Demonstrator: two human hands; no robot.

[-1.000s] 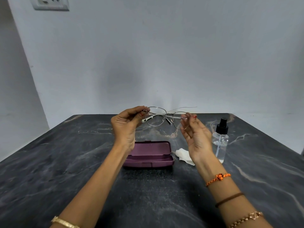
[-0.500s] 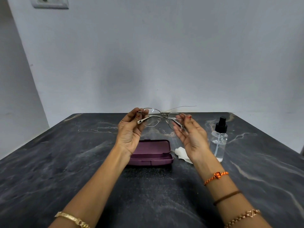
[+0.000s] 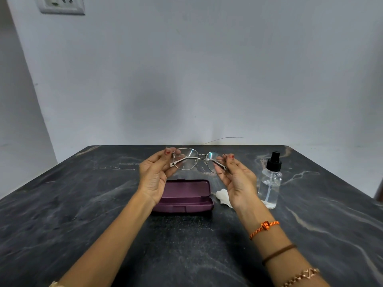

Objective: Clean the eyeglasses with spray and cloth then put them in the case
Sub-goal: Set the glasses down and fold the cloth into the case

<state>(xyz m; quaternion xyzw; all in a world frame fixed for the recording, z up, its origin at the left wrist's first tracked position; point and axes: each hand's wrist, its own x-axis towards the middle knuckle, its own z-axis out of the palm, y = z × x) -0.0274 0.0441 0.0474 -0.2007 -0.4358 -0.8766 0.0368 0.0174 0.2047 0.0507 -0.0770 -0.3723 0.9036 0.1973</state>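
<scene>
- My left grip (image 3: 154,179) pinches the left edge of the glasses (image 3: 199,161) with thumb and fingers curled on the frame; my right grip (image 3: 236,179) pinches the right edge in the same way, fingers only loosely bent.
- The glasses are in the air between my two hands, above the far side of the case (image 3: 184,196) and not touching it.
- Since one second ago I have brought the glasses lower and a little toward the left, and both temples now look folded behind the lenses. The thin wire-like line behind them I cannot explain.
- For the task, I judge this means the glasses are being made ready for the case. If the cleaning is already done I cannot tell from here, because the bottle (image 3: 270,181) and the cloth (image 3: 223,196) lie untouched beside my right wrist.
- The case lies open on the worktop (image 3: 83,214), with nothing inside that I can see.
- My count: one pair of glasses, one case, one spray bottle with a black cap, one white cloth between case and bottle.
- On my right wrist I count three bands; on my left wrist one golden bangle, only partly in view.
- On the wall there is one socket plate (image 3: 61,5).
</scene>
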